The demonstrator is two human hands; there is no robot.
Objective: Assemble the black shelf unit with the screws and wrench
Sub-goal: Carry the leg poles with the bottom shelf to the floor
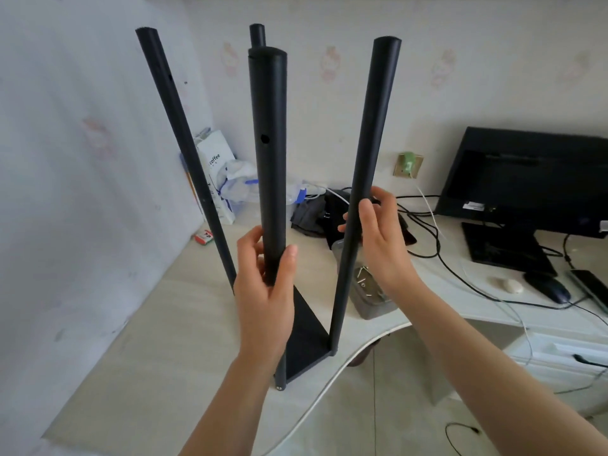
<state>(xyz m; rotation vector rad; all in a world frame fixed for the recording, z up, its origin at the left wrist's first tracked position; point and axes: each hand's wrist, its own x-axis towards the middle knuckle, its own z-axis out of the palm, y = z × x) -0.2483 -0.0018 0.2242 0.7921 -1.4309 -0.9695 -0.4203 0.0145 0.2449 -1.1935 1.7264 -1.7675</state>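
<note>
From the head camera we look down at a pale desk (pixel 158 324) with a black shelf unit (pixel 307 340) standing on it near the front edge. We see its flat black board low down and four black poles going up from the corners. Our left hand (pixel 265 301) is wrapped around the near pole (pixel 268 153), low on it, with the thumb on the right side and the fingers curled round the left side. That pole has a small round hole partway up. Our right hand (pixel 378 238) holds the right pole (pixel 365 179) around its middle, with the thumb in front and the fingers behind. The left pole (pixel 184 149) leans toward the wall, and we see only the top of the far pole (pixel 257 34) behind the near one. A small screw head shows at the foot of the near pole. Just behind the right pole sits a clear bag with metal parts (pixel 368 287) in it; we cannot tell which parts they are. Farther back we see a white coffee bag (pixel 215 159) by the wall, some dark cloth (pixel 312 212), and cables. On the right stand a black monitor (pixel 526 172), a black mouse (pixel 547 287) and a small white mouse (pixel 508 285).
</note>
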